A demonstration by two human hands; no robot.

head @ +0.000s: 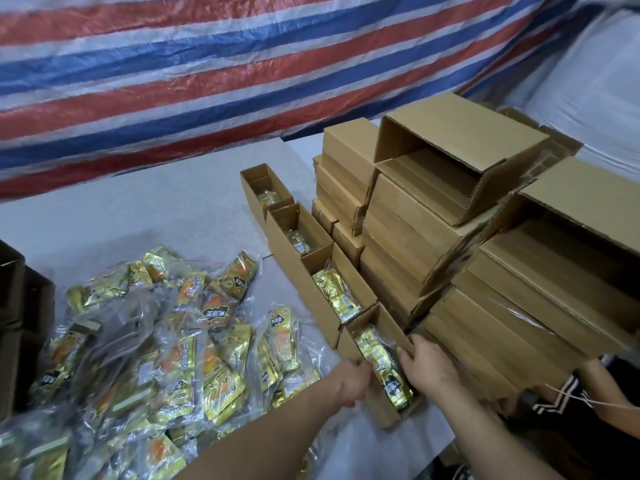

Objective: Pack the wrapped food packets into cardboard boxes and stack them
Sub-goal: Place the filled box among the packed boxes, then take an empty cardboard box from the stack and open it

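Several narrow open cardboard boxes stand in a row running from the table's middle toward me. The nearest box [384, 407] holds a gold wrapped packet [382, 368]. My left hand [353, 382] grips that box's left wall. My right hand [427, 365] holds its right wall, fingers curled over the rim. The box beyond it [311, 285] also holds a gold packet [337, 294]. A big heap of gold and orange packets [166, 341] in clear wrap lies on the table to my left.
Stacks of closed flat boxes [415, 230] rise right of the row, with an open carton [460, 140] on top. A second stack [540, 299] stands at the right. A striped tarp [207, 71] hangs behind the grey table [138, 209]. A dark carton [14, 306] sits far left.
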